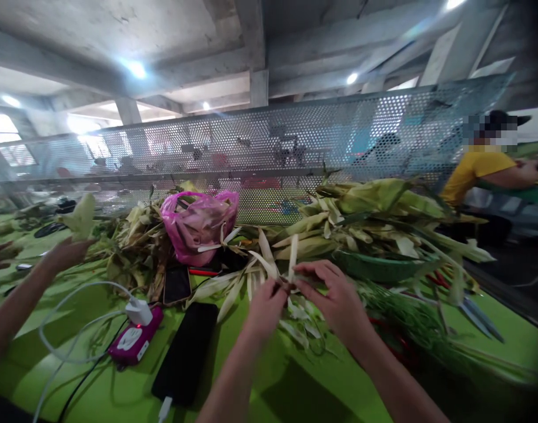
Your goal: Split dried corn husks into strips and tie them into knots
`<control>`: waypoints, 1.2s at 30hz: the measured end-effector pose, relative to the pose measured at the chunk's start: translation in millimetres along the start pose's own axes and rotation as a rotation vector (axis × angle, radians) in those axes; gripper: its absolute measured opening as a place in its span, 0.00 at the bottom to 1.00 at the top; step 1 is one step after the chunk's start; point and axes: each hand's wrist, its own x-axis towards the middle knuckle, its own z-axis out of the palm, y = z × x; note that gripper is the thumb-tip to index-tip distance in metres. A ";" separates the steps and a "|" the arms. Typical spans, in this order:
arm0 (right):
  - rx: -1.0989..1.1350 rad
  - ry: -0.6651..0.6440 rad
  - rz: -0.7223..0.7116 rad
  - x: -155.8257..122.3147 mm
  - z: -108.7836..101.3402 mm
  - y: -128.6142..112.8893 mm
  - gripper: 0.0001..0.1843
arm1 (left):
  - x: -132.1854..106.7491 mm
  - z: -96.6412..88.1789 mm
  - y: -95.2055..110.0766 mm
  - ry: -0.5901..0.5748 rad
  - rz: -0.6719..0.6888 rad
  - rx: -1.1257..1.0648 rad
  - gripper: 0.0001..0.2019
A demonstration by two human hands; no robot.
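Note:
Pale corn husk strips [293, 254] rise from between my two hands above the green table. My left hand [267, 302] is closed, pinching the lower ends of the strips. Close beside it, my right hand [328, 288] has its thumb and fingertips closed at the same spot. The exact grip of the right fingertips is too small to make out clearly. Loose husk pieces [246, 282] lie just left of my hands. Shredded bits [301, 329] are scattered on the table below them.
A pink plastic bag [200, 226] stands at the back, near a big husk heap [374, 205]. A black phone [187, 352] and a purple power strip [136, 338] lie left. Scissors [478, 314] and green string [410, 317] lie right. A co-worker's arm [34, 285] reaches in from the left.

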 end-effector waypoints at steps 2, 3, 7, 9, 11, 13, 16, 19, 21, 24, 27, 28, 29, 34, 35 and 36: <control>-0.051 -0.014 -0.041 -0.2 -0.8 -2.6 0.09 | -1.1 5.8 -3.8 -0.069 0.016 0.061 0.13; -0.069 -0.029 -0.053 -0.4 -0.3 -3.5 0.07 | -1.6 8.6 -6.2 -0.096 0.010 0.057 0.14; -0.045 -0.035 -0.062 -1.5 3.5 -5.2 0.04 | -3.3 15.3 -13.3 -0.131 -0.080 -0.052 0.20; -0.003 -0.020 -0.062 -2.4 5.0 -5.7 0.04 | -5.6 17.5 -13.3 -0.139 -0.099 -0.077 0.20; 0.037 0.006 -0.056 -3.4 5.6 -6.9 0.05 | -9.2 20.7 -11.2 -0.181 -0.087 -0.062 0.19; 0.065 0.036 -0.040 -4.0 5.0 -9.0 0.06 | -13.1 24.3 -8.3 -0.237 -0.083 -0.047 0.18; 0.085 0.068 -0.038 -3.6 1.1 -13.6 0.07 | -15.3 25.7 -4.8 -0.231 -0.111 -0.073 0.18; 0.044 0.162 -0.070 -2.0 -6.2 -16.0 0.06 | -11.2 18.6 -4.0 -0.108 -0.106 -0.134 0.19; 0.004 0.240 -0.061 -0.7 -10.9 -14.1 0.09 | -7.2 11.5 -4.9 0.005 -0.117 -0.180 0.20; -0.032 0.198 0.024 0.9 -12.9 -7.2 0.11 | -2.8 4.5 -7.8 0.129 -0.172 -0.263 0.21; -0.068 0.091 0.120 2.2 -8.2 -1.3 0.14 | -1.9 4.4 -10.4 0.124 -0.186 -0.319 0.21; -0.074 0.072 0.138 2.4 -5.8 -0.1 0.15 | -2.3 5.2 -10.7 0.104 -0.181 -0.320 0.21; -0.075 0.055 0.150 2.5 -3.4 0.8 0.15 | -3.0 6.1 -10.7 0.082 -0.175 -0.312 0.21; 0.065 0.049 0.207 -0.8 8.1 6.7 0.17 | -6.7 7.5 -7.8 0.022 -0.166 -0.156 0.19; 0.115 0.069 0.223 -1.8 9.7 8.3 0.17 | -7.2 7.5 -7.2 0.023 -0.160 -0.128 0.18; 0.162 0.090 0.240 -2.6 11.0 9.7 0.17 | -7.7 7.6 -6.7 0.020 -0.154 -0.108 0.18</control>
